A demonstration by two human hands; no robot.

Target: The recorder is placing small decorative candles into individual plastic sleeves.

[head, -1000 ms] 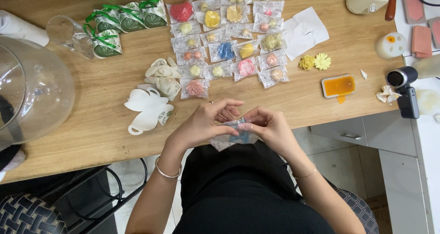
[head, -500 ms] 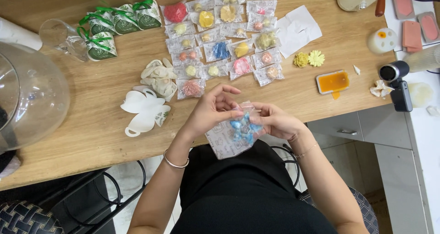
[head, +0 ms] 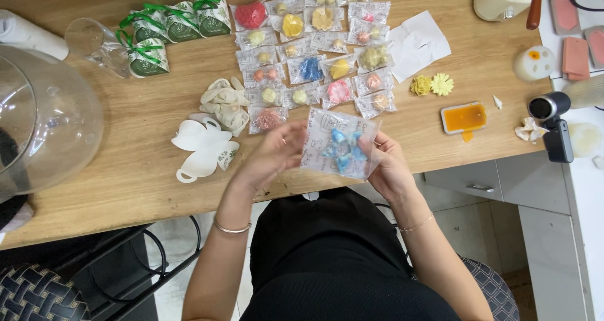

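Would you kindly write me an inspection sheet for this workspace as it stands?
Surface: wooden table, crowded.
Job's things: clear bag with a blue piece inside, held above the table edge.
Clutter: rows of small bags, green-ribboned boxes, white cutouts, glass dome, orange tray, yellow flowers.
Grippers: left hand and right hand grip the bag's sides.
Cables: dark cable, top right.
Surroundings: drawers, woven chair.

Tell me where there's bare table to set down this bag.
Bare wood lies left of the white paper cutouts, beside the glass dome, and between the yellow flowers and table edge. The rows of small bags are crowded.
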